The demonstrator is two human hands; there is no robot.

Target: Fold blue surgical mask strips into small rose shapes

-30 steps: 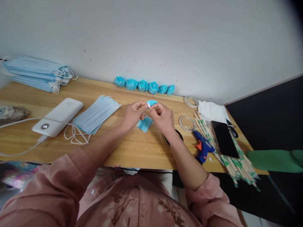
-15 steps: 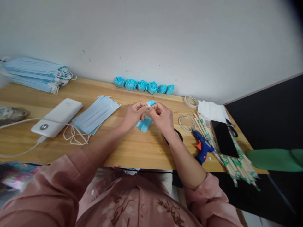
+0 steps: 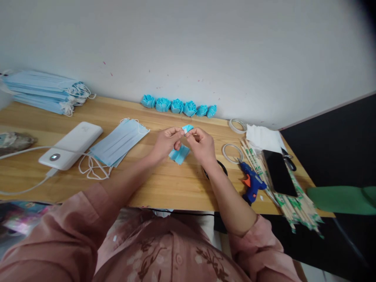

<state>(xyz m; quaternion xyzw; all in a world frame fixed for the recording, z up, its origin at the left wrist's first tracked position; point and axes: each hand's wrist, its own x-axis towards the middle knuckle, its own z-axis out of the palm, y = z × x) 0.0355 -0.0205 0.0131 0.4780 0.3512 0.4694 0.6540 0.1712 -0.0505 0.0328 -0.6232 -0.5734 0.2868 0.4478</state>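
Note:
Between my fingertips is a small piece of blue mask fabric [image 3: 187, 127] with a white part at its lower edge. My left hand [image 3: 168, 143] pinches it from the left. From the right, my right hand [image 3: 202, 144] grips the same piece between thumb and forefinger. Another blue fabric piece [image 3: 180, 155] lies flat on the wooden table just below my hands. Behind them, a row of several blue fabric flowers [image 3: 177, 105] stands along the wall. A black ring [image 3: 222, 169], perhaps a roll of tape, is partly hidden under my right forearm.
Face masks [image 3: 119, 139] and a white power bank [image 3: 72, 145] lie left, with a thick mask stack [image 3: 44, 92] behind. On the right are tape rolls [image 3: 232, 153], a blue glue gun [image 3: 252, 183], a phone [image 3: 279, 172], wrapped sticks [image 3: 298, 213], white tissue [image 3: 263, 137] and black-handled scissors [image 3: 290, 162].
Almost nothing has moved. Both hands keep their pinch on the small blue piece, with only a very slight shift of the fingers.

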